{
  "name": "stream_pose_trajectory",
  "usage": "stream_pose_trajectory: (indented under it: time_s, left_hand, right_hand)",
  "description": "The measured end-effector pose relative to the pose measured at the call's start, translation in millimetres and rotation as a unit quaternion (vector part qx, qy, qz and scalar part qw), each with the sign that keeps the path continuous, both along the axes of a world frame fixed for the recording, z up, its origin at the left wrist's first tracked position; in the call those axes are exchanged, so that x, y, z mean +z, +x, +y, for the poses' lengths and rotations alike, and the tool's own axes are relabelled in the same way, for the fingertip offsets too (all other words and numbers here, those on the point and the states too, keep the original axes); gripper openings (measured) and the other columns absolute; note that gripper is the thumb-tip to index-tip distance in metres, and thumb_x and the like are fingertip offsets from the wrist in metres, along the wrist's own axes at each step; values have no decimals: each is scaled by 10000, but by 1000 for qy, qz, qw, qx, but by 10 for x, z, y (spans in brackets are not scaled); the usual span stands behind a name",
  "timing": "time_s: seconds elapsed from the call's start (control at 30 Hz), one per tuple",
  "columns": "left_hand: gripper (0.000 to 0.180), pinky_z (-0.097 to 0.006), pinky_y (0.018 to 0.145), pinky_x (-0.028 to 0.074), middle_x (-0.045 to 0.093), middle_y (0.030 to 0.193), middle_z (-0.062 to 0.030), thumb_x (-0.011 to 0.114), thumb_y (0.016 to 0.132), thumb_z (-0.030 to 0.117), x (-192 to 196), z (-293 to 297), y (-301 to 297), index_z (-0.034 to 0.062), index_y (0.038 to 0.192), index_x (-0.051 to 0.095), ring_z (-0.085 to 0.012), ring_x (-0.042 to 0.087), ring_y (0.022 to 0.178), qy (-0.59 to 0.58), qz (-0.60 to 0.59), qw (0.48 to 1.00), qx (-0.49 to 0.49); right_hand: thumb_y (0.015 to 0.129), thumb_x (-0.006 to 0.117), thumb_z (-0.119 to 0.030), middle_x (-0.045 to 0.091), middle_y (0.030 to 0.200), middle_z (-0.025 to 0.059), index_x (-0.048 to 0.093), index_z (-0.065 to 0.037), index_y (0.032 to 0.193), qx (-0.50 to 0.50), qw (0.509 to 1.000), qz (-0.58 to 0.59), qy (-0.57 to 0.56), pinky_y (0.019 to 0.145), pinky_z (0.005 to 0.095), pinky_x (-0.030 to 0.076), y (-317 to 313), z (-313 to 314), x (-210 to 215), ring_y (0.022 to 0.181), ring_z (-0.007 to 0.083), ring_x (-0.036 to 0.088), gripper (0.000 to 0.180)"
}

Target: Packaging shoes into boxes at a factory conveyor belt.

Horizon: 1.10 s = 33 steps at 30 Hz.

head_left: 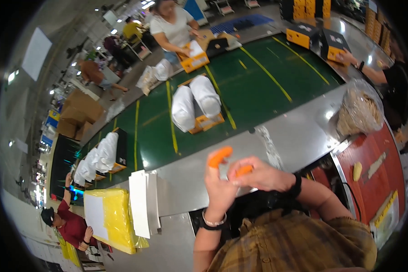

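- your left hand (pixel 220 188) at lower centre stands open, an orange finger cot (pixel 219 156) on one finger.
- your right hand (pixel 258 174) pinches another orange cot (pixel 244 170) just beside it.

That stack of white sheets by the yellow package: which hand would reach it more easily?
Probably the left hand. The white sheets lie on the metal counter to the person's left, nearer that hand. The right hand sits farther away, and its fingers pinch an orange finger cover.

Orange finger cots (pixel 220 156) on both hands, left hand (pixel 221 190), right hand (pixel 258 174)
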<state>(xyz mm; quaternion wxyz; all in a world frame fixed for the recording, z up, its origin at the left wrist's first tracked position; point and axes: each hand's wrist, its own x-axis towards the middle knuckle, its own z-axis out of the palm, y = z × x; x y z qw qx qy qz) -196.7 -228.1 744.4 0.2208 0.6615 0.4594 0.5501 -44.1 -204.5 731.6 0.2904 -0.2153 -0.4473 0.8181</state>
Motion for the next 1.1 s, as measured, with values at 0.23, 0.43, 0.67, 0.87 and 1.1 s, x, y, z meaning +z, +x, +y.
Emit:
stream_pose_trajectory:
  time_s: [0.23, 0.43, 0.67, 0.87, 1.1]
  left_hand:
    - [311, -194, 661, 455, 597, 1021, -45, 615, 946, 150, 64, 291, 247, 45, 1231, 544, -72, 550, 801, -171, -311, 930, -100]
    - [251, -164, 547, 430, 620, 1006, -47, 566, 966, 126, -32, 242, 363, 43, 1202, 565, -55, 551, 720, -229, -402, 880, -106]
    - [280, -258, 848, 484, 626, 1058, -65, 641, 896, 24, -110, 257, 319, -10, 1167, 575, -138, 598, 946, -119, -339, 932, -57]
    - [277, -275, 863, 472, 627, 1062, -90, 644, 873, -24, -70, 149, 332, -29, 1142, 580, -134, 593, 959, -122, -301, 944, -52]
    - [338, -222, 731, 475, 610, 897, -46, 682, 795, -108, -69, 60, 248, -35, 1116, 604, -91, 563, 793, -126, -294, 947, -31]
  right_hand:
    - [927, 644, -174, 575, 999, 10, 550, -16, 1255, -49, 984, 170, -25, 782, 243, 468, -73, 75, -148, 861, 71, 537, 375]
    - [981, 563, -194, 567, 947, -18, 587, -32, 1193, -168, 971, 171, -22, 742, 226, 458, -52, 52, -72, 825, 46, 519, 268]
    - [932, 614, -75, 629, 935, -10, 628, 5, 1155, -265, 952, 77, 133, 722, 191, 471, 110, 98, 55, 817, 29, 558, 237]
    - [915, 640, -68, 700, 991, 69, 680, 41, 1039, -272, 944, 35, 185, 795, 235, 526, 208, 101, 85, 890, 78, 627, 170]
    - [866, 691, -153, 715, 887, 86, 697, 4, 944, -319, 862, -120, 376, 730, 256, 513, 278, 23, 35, 810, 124, 662, 175]
